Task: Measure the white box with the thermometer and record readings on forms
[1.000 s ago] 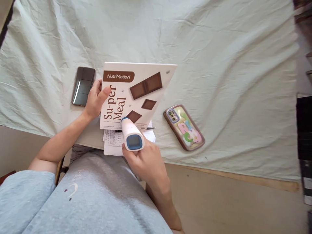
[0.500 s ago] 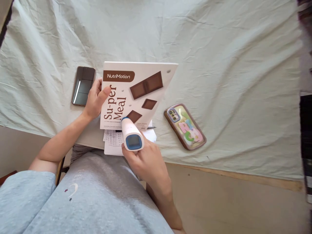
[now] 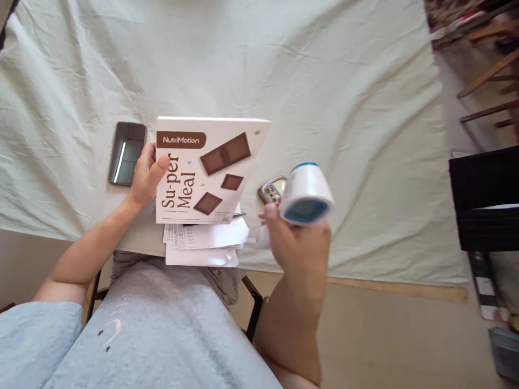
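Note:
My left hand (image 3: 146, 175) grips the left side of a white NutriMotion box (image 3: 219, 183), thumb on its front, fingers behind. The box is tilted up and shows chocolate pieces and the words "Su-per Meal". My right hand (image 3: 300, 243) is wrapped round the handle of a white and blue infrared thermometer (image 3: 308, 186), slightly blurred, with its screen end toward me. The thermometer and hand cover most of a phone in a decorated case (image 3: 272, 190). Under the box's lower edge lie white papers (image 3: 211, 237) with writing, and the tip of a pen (image 3: 240, 214) sticks out.
A dark-screened phone (image 3: 127, 154) lies left of the box. A wrinkled pale cloth (image 3: 365, 108) covers the table, whose wooden edge (image 3: 397, 290) shows at the front. Beyond the right side stand a black object (image 3: 486, 200) and wooden furniture legs (image 3: 490, 75).
My right hand has swung the thermometer right, away from the box and over the decorated phone. The view has shifted a little to the right. My left hand still holds the box.

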